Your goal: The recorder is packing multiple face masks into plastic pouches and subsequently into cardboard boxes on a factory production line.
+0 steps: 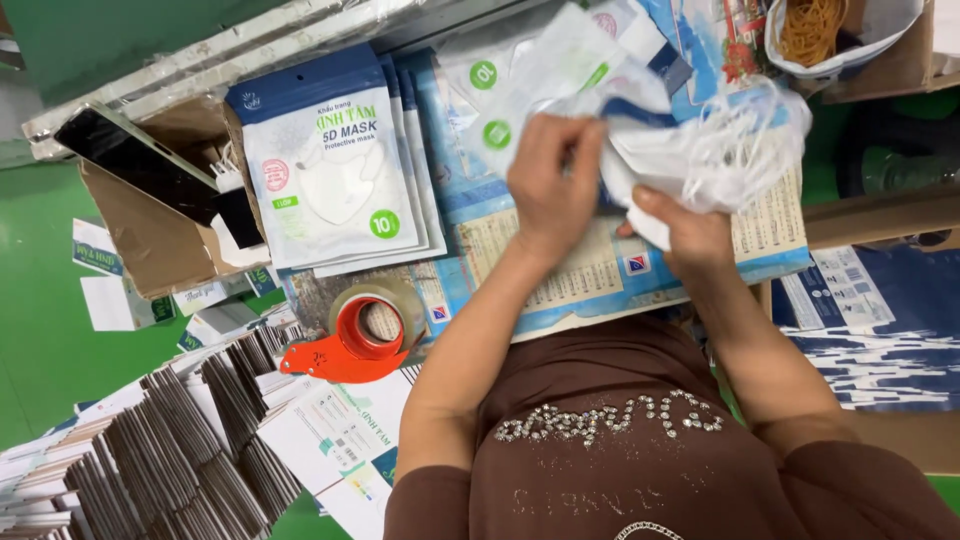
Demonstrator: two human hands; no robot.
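My left hand [548,185] grips the mouth of a clear plastic pouch [540,75] with green round stickers, held above the table. My right hand [690,235] holds a bunch of white face masks [715,145] with tangled ear loops, pushed against the pouch's opening. Both hands are close together over a blue printed sheet [600,275] that covers the table. To the left lies a stack of filled blue-and-white mask packs [335,165].
An orange tape dispenser [355,335] with a clear tape roll lies at the table's near left. Fanned stacks of flat cartons [170,450] fill the lower left. A phone [130,160] rests on a cardboard box. A bag of rubber bands [815,30] sits at the top right.
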